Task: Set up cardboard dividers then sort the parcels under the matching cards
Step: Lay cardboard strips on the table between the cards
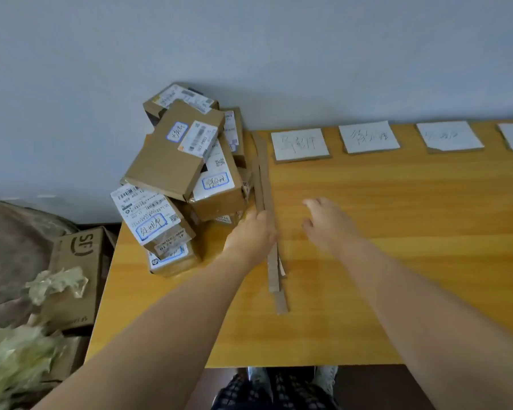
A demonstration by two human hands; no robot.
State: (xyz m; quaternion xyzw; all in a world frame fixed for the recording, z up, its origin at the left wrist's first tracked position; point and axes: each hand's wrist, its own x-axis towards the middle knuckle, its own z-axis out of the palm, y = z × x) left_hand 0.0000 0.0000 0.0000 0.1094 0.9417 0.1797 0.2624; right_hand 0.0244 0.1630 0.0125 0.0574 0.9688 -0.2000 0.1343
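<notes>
At the bottom centre of the frame, checked trousers (249, 392) and pale shoes (326, 377) show below the near edge of the yellow wooden surface (397, 261). Two bare forearms reach up from there. The left hand (251, 232) lies against a bundle of long narrow cardboard strips (274, 279), its grip closed round them near their middle. The strips run from the lower centre up toward the far edge. Just right of them the right hand (329, 223) hovers over the surface, its grip open and empty, the fingertips blurred. At lower left, off the surface, stand a brown box marked SF (77, 261) and crumpled clear plastic wrap (57, 284). Left of the strips, a loose pile of labelled parcels (184, 173) fills the surface's left end, up to the pale wall (249, 39). Along the far edge four white handwritten cards (300, 145) lie in a row, the rightmost cut by the frame's right edge.
</notes>
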